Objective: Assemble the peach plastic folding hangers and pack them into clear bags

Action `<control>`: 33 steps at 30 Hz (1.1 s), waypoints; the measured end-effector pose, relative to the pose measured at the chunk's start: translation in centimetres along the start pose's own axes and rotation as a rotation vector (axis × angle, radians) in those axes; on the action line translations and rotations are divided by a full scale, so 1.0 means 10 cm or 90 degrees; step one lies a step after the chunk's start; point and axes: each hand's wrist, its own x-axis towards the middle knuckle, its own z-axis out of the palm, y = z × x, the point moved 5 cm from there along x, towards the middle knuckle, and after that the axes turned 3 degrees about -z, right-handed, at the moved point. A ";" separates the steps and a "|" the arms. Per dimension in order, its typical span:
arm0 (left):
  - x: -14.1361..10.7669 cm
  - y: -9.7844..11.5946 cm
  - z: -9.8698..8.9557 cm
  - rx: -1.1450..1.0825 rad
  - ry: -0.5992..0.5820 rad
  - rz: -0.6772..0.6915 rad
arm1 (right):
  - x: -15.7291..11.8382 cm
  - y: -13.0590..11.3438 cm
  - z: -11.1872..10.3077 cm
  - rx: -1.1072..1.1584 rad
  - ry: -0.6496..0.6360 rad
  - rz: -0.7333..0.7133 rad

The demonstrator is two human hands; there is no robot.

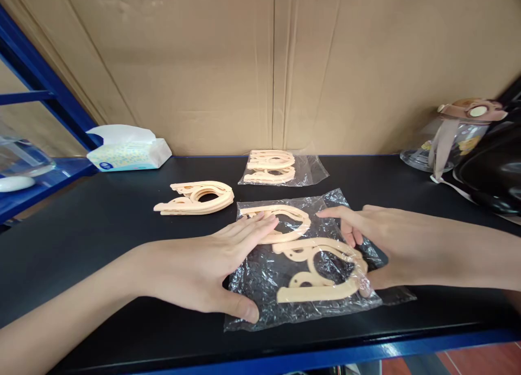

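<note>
A clear plastic bag (260, 283) lies flat near the front of the black table, with cream folding hangers (313, 293) inside it, one set nearer the front and one behind. My left hand (203, 266) rests on the bag's left part, palm down, fingers spread. At the bag's right side is my right hand (374, 239), its index finger stretched out over the plastic, its thumb by the front hangers and the other fingers curled. Behind the bag, to the left, sits a loose stack of the same cream hangers (220, 201). Further back lies another filled bag (305, 171).
A tissue pack (130, 150) stands at the back left beside a blue metal frame (77, 114). At the back right are a clear bottle (459, 133) with a strap and a shiny black object (496, 174). Cardboard (203, 65) walls off the back.
</note>
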 end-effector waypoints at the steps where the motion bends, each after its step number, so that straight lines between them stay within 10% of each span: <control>1: 0.00 0.00 0.01 0.000 -0.003 -0.008 | 0.04 -0.07 0.05 0.031 -0.047 0.000; 22: -0.05 0.05 -0.02 0.012 -0.012 -0.017 | 0.26 -0.14 0.11 0.076 -0.059 -0.033; 33: -0.33 -0.73 -0.67 0.119 0.275 -0.212 | 0.13 0.21 -0.09 -0.129 0.042 0.076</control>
